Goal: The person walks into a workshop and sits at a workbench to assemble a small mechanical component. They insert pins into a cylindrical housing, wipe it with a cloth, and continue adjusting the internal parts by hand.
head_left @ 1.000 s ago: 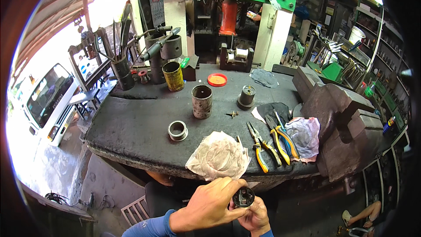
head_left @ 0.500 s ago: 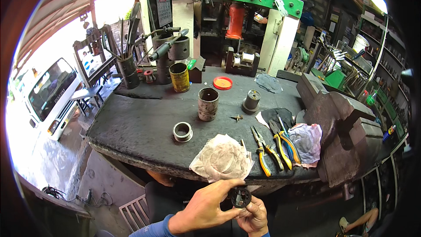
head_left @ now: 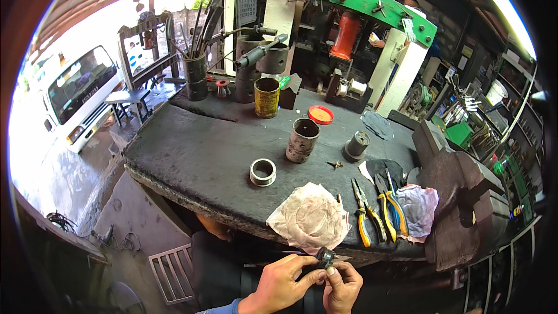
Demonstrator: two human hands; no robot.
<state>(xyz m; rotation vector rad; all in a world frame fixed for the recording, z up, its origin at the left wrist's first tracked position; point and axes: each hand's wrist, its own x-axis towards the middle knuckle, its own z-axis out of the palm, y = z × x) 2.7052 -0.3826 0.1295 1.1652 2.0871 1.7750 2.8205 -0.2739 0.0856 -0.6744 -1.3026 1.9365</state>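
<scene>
At lower centre, a dark part (head_left: 325, 257) is pinched in the fingers of the left hand (head_left: 283, 282) and right hand (head_left: 343, 288); through a slackened grip, it could be dropped short of the workbench (head_left: 197, 145).

"Where is it brightest?"
"At left, where daylight bleaches the ground (head_left: 55, 171) by the truck (head_left: 81, 100); a strip light (head_left: 503, 11) glares overhead at right."
"And dim?"
"Below the workbench (head_left: 186, 154); fisheye distortion bends the outer edges."

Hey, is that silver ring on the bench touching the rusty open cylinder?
Apart. The head view shows bare dark bench between the silver ring and the rusty cylinder.
</scene>
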